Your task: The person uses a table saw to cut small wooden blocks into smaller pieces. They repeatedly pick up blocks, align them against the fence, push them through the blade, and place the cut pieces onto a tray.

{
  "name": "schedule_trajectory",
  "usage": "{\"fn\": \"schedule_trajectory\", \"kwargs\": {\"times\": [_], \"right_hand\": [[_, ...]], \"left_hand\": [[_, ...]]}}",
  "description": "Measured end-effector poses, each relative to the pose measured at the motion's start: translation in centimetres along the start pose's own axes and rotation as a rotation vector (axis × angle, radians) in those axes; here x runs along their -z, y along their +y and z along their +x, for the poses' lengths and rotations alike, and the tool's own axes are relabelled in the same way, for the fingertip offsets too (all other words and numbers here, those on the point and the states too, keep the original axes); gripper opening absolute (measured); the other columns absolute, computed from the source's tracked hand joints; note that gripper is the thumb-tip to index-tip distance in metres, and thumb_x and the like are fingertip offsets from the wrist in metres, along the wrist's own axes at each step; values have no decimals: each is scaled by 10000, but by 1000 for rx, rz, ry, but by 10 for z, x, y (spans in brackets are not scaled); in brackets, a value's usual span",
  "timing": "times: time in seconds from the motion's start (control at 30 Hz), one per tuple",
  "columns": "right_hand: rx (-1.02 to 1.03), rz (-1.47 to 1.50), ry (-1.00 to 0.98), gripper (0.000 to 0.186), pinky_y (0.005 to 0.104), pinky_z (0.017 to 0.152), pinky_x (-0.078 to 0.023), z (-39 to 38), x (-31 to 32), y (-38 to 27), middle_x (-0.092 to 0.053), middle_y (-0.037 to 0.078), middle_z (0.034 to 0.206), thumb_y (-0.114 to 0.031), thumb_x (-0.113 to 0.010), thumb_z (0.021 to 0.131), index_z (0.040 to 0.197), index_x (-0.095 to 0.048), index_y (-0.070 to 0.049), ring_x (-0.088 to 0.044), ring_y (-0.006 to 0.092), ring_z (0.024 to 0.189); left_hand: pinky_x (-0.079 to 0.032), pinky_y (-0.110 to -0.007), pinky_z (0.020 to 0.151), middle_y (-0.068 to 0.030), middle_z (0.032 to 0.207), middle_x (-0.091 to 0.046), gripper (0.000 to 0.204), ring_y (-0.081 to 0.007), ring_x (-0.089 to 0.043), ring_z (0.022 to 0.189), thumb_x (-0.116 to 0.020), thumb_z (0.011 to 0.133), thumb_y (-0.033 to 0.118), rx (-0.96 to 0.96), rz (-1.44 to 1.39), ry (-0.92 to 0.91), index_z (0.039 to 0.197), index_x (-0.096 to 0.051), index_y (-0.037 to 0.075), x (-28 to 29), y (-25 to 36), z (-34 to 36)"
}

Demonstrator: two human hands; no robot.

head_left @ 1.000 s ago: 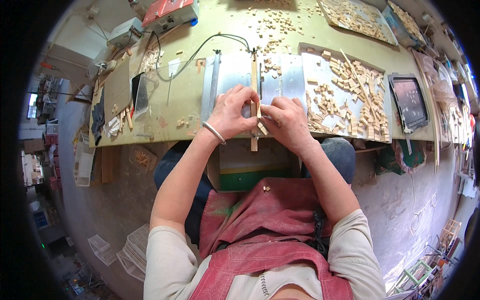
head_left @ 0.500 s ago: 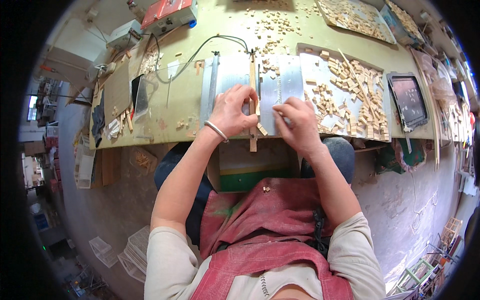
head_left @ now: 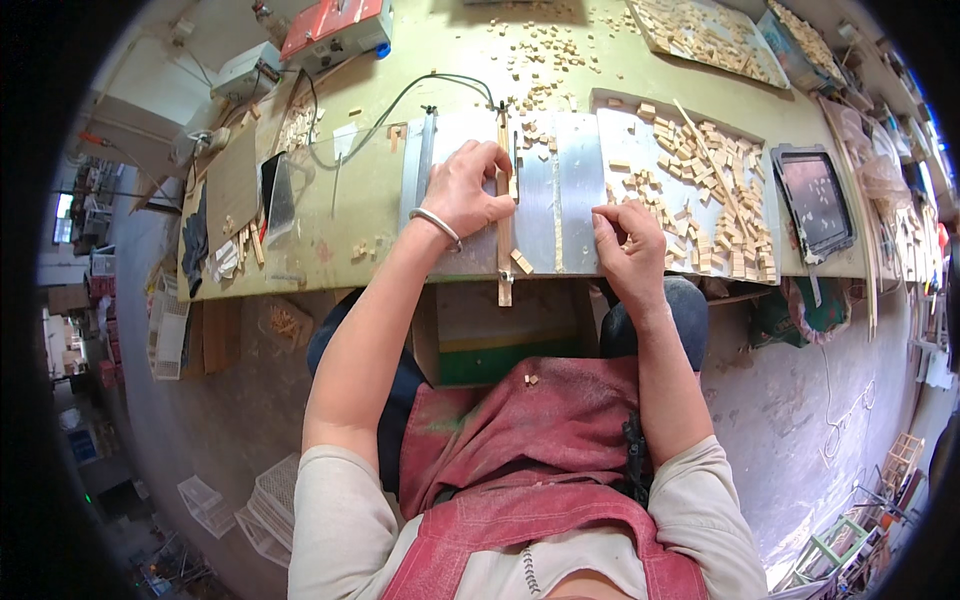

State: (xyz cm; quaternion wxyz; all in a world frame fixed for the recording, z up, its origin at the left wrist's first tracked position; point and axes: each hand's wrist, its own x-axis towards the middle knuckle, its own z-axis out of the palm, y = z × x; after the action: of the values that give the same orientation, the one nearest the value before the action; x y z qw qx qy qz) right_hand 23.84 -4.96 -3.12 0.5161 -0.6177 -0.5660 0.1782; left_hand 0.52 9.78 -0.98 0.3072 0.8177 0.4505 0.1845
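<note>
Since the earlier frames, my right hand (head_left: pixel 632 245) has moved away from the middle to the right, and my left hand (head_left: pixel 468 190) has slid a little toward the far side. 1 small wooden block (head_left: pixel 521 261) stays where it is, at the near end of the metal plate (head_left: pixel 580 200), just right of a long wooden bar (head_left: pixel 504 240).

My left hand, with a pale bracelet (head_left: pixel 440 228) at the wrist, is at the bar. Its thumb and forefinger curve into a loose C, tips parted, the thumb nearer to me. A pale bit of wood shows beside the fingertips; I cannot tell whether I am pinching it. My right hand is by the right edge of the plate, fingers curled in toward the thumb; I cannot tell whether anything is between them.

The bar runs from far to near across the plate, its near end sticking out past the table edge. A narrow dark slot (head_left: pixel 516 150) lies just right of it.

To the right, a shallow white tray (head_left: pixel 625 130) holds many loose blocks and 1 long thin stick (head_left: pixel 708 160). Judging by these, plenty of pieces are already done, while the 1 block near the bar still lies outside the tray. How many pieces are left, I cannot tell.
</note>
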Motion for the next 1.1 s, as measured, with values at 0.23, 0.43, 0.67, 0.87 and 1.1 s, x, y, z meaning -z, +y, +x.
{"fn": "schedule_trajectory", "kwargs": {"times": [0.23,0.43,0.67,0.87,1.1], "right_hand": [[0,-27,-14,68,381,774,-434,-2,-1,4,-615,68,762,-61,-757,967,950,-790,-3,-595,226,728],[-10,-19,-18,65,371,790,-427,-3,-3,6,-638,65,782,-67,-760,966,955,-795,-13,-603,223,741],[-66,-28,-75,42,406,852,-459,-4,-5,-4,-672,73,807,-64,-772,940,945,-797,-30,-652,239,785],[169,-141,-157,162,428,890,-480,-5,-19,-18,-706,71,920,-35,-755,881,1033,-799,-72,-693,285,924],[224,-186,-213,213,436,898,-476,0,-38,-26,-693,69,959,-37,-734,866,1061,-803,-85,-687,286,991]], "left_hand": [[-532,-424,895,-70,1003,-658,387,-266,-682,949,-828,718,300,25,-16,-2,1057,-732,138,1,-4,12],[-530,-430,911,-81,1019,-657,386,-280,-681,968,-824,726,299,4,2,-26,1060,-726,132,3,-1,7],[-510,-448,929,-82,1027,-652,362,-296,-669,990,-808,731,277,-38,-19,-38,1038,-699,121,-1,6,-27],[-511,-456,935,-84,1036,-649,368,-308,-664,1005,-807,742,277,-71,2,-11,1054,-697,117,-5,9,-41],[-572,-371,861,-97,1046,-653,274,-239,-677,899,-749,828,144,-95,-5,21,1084,-726,50,3,15,-54]]}}
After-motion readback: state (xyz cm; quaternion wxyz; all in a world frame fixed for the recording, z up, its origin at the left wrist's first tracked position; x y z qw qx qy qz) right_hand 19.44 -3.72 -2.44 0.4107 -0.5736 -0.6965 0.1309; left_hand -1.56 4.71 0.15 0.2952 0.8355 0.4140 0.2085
